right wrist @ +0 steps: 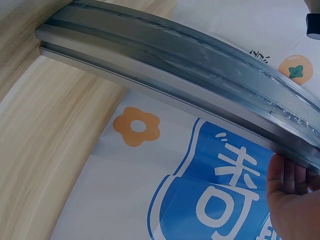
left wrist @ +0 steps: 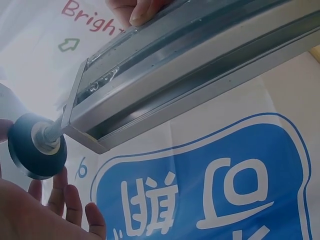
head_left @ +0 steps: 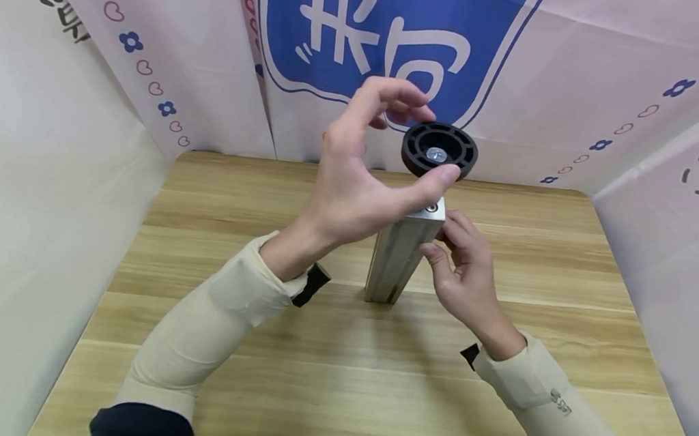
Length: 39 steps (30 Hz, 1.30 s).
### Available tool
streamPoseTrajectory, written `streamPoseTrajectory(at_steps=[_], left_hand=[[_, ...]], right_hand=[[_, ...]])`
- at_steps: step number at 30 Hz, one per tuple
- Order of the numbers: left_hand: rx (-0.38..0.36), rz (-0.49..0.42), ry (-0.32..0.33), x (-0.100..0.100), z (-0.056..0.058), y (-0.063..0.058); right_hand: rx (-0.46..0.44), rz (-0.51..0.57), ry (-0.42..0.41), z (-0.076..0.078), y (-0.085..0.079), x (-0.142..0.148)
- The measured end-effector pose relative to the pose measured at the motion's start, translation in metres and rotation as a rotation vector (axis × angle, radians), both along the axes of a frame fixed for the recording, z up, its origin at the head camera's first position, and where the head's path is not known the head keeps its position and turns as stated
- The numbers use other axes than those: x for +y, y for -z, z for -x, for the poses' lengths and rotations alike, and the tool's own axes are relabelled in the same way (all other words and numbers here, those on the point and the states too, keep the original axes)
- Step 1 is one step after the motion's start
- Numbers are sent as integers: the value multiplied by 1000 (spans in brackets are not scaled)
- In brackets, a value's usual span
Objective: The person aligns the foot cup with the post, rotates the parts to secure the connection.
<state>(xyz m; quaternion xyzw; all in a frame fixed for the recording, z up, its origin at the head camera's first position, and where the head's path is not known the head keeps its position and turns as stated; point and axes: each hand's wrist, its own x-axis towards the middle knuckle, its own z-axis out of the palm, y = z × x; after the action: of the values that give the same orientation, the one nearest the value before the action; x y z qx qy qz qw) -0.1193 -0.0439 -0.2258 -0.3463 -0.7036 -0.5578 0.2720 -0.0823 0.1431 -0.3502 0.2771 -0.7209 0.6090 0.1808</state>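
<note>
An aluminium profile [head_left: 400,256] stands upright on the wooden table, with a metal end plate [head_left: 439,211] on top. Above that plate sits a round black leveling foot [head_left: 412,156], its threaded stud [left wrist: 53,131] running into the plate in the left wrist view. My left hand [head_left: 358,184] holds the foot by its rim, thumb on the near side and bent fingers at the far side. Just below the top, my right hand [head_left: 465,275] grips the profile between thumb and fingers; in the right wrist view its fingers [right wrist: 290,175] lie against the profile's edge.
The wooden table [head_left: 250,224] spreads around the profile's base. Behind it hangs a printed cloth [head_left: 215,50] with a large blue sign, and pale cloth walls [head_left: 39,173] close in the left and right sides.
</note>
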Motion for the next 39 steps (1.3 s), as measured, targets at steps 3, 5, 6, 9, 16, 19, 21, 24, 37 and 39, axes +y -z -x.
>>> streamPoseTrajectory(at_steps=[3,5,6,9,16,19,21,24,37,39], left_hand=[[4,-20,68,-1,2,2],[-1,-37,121,-1,3,4],[-1,-44,144,-1,4,6],[0,-55,197,-2,6,9],[-18,-53,307,0,9,11],[-30,-47,311,0,8,11],[-28,-39,284,-1,8,12],[-6,-23,192,-1,6,12],[10,13,-37,2,0,5],[5,17,-40,2,0,5]], right_hand=[[0,0,-1,0,0,0],[1,-5,0,0,0,1],[2,-10,3,0,0,1],[2,-24,10,0,-1,0],[-5,-24,29,0,1,0],[-5,-17,29,0,1,-1],[-1,-14,27,0,1,-1],[9,-13,15,1,1,0],[3,-20,6,1,1,1],[0,-24,8,0,1,0]])
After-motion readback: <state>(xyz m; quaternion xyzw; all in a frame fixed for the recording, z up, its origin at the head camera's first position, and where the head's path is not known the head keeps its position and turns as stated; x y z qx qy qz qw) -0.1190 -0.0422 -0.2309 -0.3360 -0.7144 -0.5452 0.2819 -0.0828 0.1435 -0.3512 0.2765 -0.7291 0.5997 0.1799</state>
